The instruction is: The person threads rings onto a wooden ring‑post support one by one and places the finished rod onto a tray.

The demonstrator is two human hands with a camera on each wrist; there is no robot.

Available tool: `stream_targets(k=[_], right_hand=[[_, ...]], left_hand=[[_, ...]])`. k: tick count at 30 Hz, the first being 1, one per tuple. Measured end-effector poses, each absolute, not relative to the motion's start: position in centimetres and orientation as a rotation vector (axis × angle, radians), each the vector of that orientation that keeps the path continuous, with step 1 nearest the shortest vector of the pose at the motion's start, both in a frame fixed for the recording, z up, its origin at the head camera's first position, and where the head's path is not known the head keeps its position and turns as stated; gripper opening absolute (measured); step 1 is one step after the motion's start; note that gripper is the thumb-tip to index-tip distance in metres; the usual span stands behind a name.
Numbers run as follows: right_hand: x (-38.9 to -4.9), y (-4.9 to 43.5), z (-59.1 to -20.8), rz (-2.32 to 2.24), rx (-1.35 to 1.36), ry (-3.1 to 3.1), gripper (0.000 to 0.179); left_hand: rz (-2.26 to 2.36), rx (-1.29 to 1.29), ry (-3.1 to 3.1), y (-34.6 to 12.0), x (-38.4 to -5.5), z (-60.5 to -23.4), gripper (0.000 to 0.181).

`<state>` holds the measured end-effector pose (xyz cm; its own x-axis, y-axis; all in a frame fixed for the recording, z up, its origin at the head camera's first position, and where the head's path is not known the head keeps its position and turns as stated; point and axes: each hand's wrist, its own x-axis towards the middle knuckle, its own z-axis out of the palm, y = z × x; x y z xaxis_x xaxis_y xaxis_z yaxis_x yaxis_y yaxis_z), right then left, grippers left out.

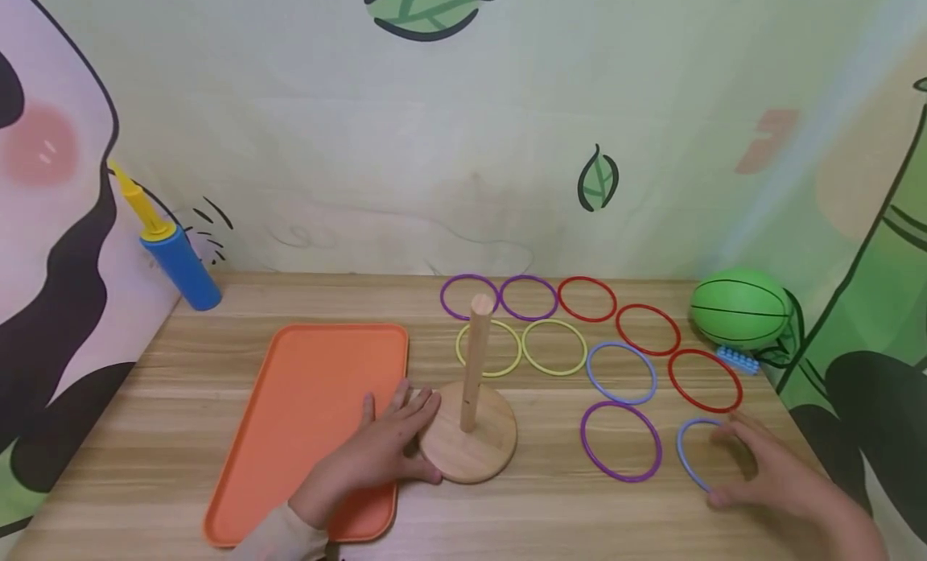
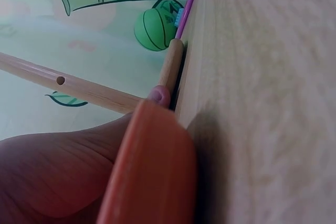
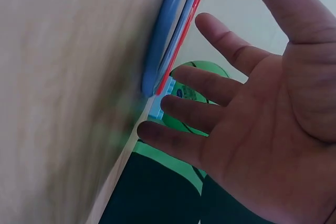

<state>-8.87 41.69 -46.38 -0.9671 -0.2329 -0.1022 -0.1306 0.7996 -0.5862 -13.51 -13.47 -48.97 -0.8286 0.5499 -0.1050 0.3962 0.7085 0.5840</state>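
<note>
My left hand [image 1: 387,446] holds the left edge of a wooden peg stand's round base [image 1: 492,456], with thumb and fingers spread about its rim. The stand's post [image 1: 474,368] is upright and carries no ring. In the left wrist view the thumb [image 2: 159,95] touches the base edge. At the right, my right hand [image 1: 771,468] hovers over the right side of a blue ring [image 1: 684,456], hiding part of it. The right wrist view shows that hand [image 3: 252,103] with fingers spread and nothing held, apart from the blue ring [image 3: 157,51].
An orange tray [image 1: 311,400] lies left of the stand, partly under my left forearm. Purple [image 1: 620,479], yellow [image 1: 554,374], red [image 1: 705,408] and blue [image 1: 621,402] rings lie flat rightward. A green ball [image 1: 740,307], blue block [image 1: 739,360] and blue-yellow pump [image 1: 181,267] stand near the back.
</note>
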Motion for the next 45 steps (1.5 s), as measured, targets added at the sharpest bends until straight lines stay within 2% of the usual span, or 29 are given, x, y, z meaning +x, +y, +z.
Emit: stream_targets(k=[13, 31, 40, 45], right_hand=[[-9.0, 42.9, -46.5, -0.751, -0.17, 2.796, 0.058], [-8.5, 41.5, -45.9, -0.589, -0.133, 2.887, 0.052], [-8.8, 42.6, -46.0, -0.623, -0.114, 2.808, 0.037], [-8.6, 43.3, -46.4, -0.657, -0.13, 2.798, 0.036]], left_hand=[[0.804, 0.761, 2.641, -13.7, -13.5, -49.0, 0.113], [0.826, 0.768, 2.639, -13.9, -13.5, -49.2, 0.112], [0.818, 0.776, 2.647, -13.9, -13.5, -49.2, 0.112], [0.82, 0.775, 2.649, -13.9, -13.5, -49.2, 0.112]])
